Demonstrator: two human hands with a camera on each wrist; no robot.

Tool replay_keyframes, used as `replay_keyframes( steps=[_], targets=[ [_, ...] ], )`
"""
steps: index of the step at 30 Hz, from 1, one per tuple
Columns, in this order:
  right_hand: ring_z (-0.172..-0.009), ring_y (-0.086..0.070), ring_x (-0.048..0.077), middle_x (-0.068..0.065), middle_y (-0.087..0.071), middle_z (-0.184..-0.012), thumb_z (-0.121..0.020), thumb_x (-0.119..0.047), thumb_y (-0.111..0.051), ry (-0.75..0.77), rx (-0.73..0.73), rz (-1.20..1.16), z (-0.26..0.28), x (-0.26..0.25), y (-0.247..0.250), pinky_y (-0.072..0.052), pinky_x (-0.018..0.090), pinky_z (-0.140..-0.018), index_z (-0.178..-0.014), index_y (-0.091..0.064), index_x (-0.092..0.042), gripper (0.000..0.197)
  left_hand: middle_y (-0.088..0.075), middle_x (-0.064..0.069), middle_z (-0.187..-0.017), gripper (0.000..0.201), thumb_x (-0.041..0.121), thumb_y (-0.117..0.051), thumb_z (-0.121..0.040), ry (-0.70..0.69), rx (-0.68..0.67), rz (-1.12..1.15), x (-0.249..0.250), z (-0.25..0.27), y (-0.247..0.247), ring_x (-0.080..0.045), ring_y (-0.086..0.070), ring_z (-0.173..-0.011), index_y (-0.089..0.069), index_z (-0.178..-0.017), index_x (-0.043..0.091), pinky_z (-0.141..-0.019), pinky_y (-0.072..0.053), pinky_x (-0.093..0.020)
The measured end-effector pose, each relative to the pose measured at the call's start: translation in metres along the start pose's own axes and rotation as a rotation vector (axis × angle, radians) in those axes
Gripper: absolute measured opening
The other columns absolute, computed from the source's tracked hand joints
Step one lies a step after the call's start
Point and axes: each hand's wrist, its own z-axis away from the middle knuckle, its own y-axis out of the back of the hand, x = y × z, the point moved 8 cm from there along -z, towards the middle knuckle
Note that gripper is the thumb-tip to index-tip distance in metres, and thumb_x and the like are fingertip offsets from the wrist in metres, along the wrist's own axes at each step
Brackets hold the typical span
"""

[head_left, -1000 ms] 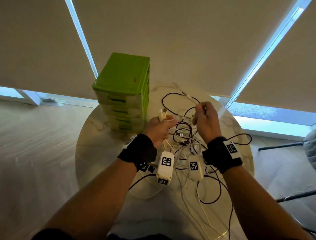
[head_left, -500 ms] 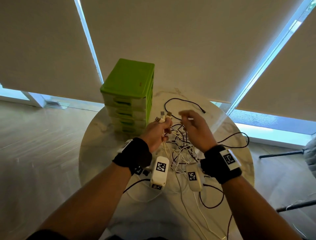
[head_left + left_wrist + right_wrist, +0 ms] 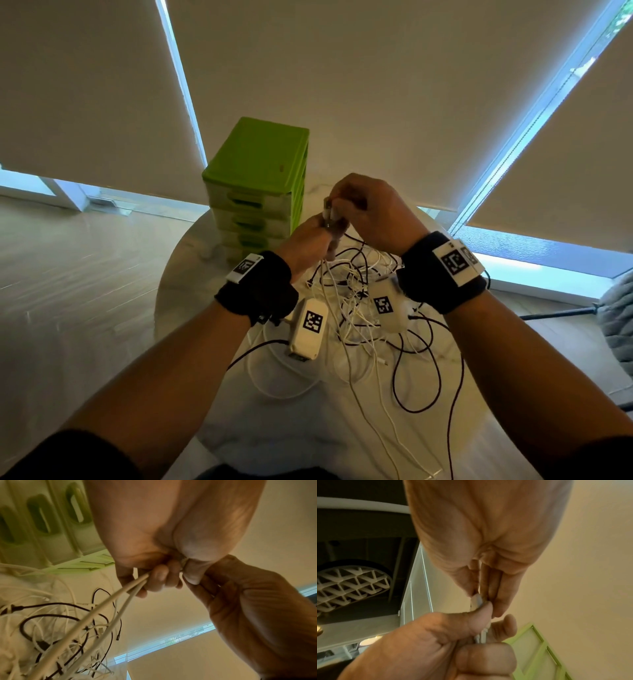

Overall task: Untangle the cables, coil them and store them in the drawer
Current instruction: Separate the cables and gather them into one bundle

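Note:
My left hand (image 3: 322, 236) is raised above the table and grips the ends of two white cables (image 3: 135, 588), which run taut down into the tangle of white and black cables (image 3: 356, 294). My right hand (image 3: 339, 209) meets it from the right and pinches a white plug (image 3: 477, 600) sticking up out of the left fist (image 3: 462, 642). Both hands hover in front of the green drawer unit (image 3: 257, 178), whose drawers are all shut.
The round marble table (image 3: 185, 308) carries the cable tangle at its middle and right; loose white and black loops (image 3: 411, 394) reach toward its near edge. A grey chair (image 3: 616, 325) stands at the right. Drawn blinds hang behind the table.
My right hand has moved left from the far cable end to the plugs in my left hand. Both hands have risen and come together.

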Motion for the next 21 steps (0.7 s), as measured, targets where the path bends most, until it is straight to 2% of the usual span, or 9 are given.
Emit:
replay_keyframes(
  steps=[3,5,8,12,14,16,17,19,21],
  targets=[
    [-0.098,-0.065,0.009,-0.001,-0.07,-0.107,-0.094,-0.004,-0.045,-0.015,-0.012,0.024,-0.001,-0.002,0.001,-0.052,0.022,-0.088,-0.121,-0.063,-0.016,0.035,-0.03,0.003,-0.06,0.024,0.017,-0.043,-0.101,-0.011,-0.059,-0.057,0.008,0.004,-0.002,-0.009,-0.028,-0.052,-0.041,-0.077,0.018,-0.057,-0.031,-0.026],
    [-0.102,-0.062,0.009,-0.003,-0.069,-0.108,-0.094,-0.002,-0.044,-0.015,-0.031,0.043,0.0,-0.003,0.0,-0.049,0.023,-0.093,-0.119,-0.067,-0.015,0.036,-0.029,0.006,-0.058,0.024,0.016,-0.045,-0.099,-0.008,-0.078,-0.062,0.008,0.004,-0.002,-0.009,-0.027,-0.05,-0.041,-0.075,0.019,-0.057,-0.03,-0.027],
    [-0.099,-0.064,0.01,-0.006,-0.069,-0.1,-0.094,-0.002,-0.05,-0.042,-0.037,-0.026,0.002,-0.002,0.0,-0.051,0.023,-0.09,-0.111,-0.071,-0.014,0.029,-0.031,0.006,-0.055,0.025,0.017,-0.049,-0.097,-0.016,-0.07,-0.122,0.009,0.003,0.0,-0.011,-0.028,-0.052,-0.044,-0.073,0.017,-0.056,-0.031,-0.028],
    [-0.094,-0.067,0.006,-0.004,-0.07,-0.096,-0.089,-0.004,-0.062,0.036,0.113,-0.179,0.005,-0.005,0.009,-0.052,0.021,-0.087,-0.106,-0.071,-0.013,0.021,-0.028,0.001,-0.057,0.029,0.022,-0.049,-0.097,-0.024,-0.013,-0.143,0.015,-0.001,0.006,-0.012,-0.025,-0.05,-0.041,-0.069,0.018,-0.051,-0.031,-0.027],
    [-0.096,-0.065,0.005,-0.002,-0.068,-0.104,-0.091,-0.012,-0.062,0.037,0.159,-0.3,0.009,0.005,0.008,-0.051,0.017,-0.083,-0.114,-0.063,-0.022,0.025,-0.026,0.005,-0.053,0.032,0.021,-0.048,-0.096,-0.02,0.025,-0.045,0.019,-0.004,0.013,-0.011,-0.023,-0.046,-0.039,-0.066,0.021,-0.05,-0.03,-0.027],
    [-0.098,-0.061,0.005,-0.005,-0.063,-0.11,-0.098,-0.026,-0.051,-0.065,0.059,-0.303,0.013,0.028,-0.009,-0.046,0.015,-0.079,-0.122,-0.054,-0.033,0.025,-0.024,0.009,-0.048,0.042,0.031,-0.049,-0.098,-0.026,0.041,0.083,0.024,-0.006,0.02,-0.009,-0.02,-0.042,-0.037,-0.058,0.025,-0.048,-0.029,-0.025],
    [-0.098,-0.058,0.002,-0.009,-0.061,-0.11,-0.099,-0.032,-0.048,-0.142,-0.067,-0.259,0.017,0.048,-0.025,-0.045,0.015,-0.079,-0.123,-0.055,-0.034,0.025,-0.022,0.009,-0.046,0.046,0.035,-0.048,-0.098,-0.035,0.038,0.145,0.028,-0.007,0.022,-0.009,-0.018,-0.041,-0.034,-0.056,0.026,-0.047,-0.028,-0.025],
    [-0.096,-0.057,0.004,-0.01,-0.061,-0.106,-0.093,-0.044,-0.055,-0.252,-0.364,0.032,0.032,0.095,-0.062,-0.046,0.024,-0.083,-0.113,-0.065,-0.031,0.026,-0.019,0.009,-0.046,0.049,0.038,-0.046,-0.099,-0.062,0.021,0.261,0.038,-0.008,0.025,-0.01,-0.015,-0.04,-0.029,-0.055,0.026,-0.049,-0.026,-0.027],
    [-0.101,-0.055,0.017,-0.001,-0.059,-0.105,-0.088,-0.049,-0.058,-0.33,-0.436,0.394,0.048,0.149,-0.074,-0.047,0.039,-0.09,-0.1,-0.07,-0.025,0.029,-0.018,0.009,-0.045,0.048,0.039,-0.044,-0.1,-0.085,0.001,0.346,0.05,-0.007,0.027,-0.009,-0.014,-0.039,-0.027,-0.056,0.025,-0.048,-0.024,-0.027]
  ],
)
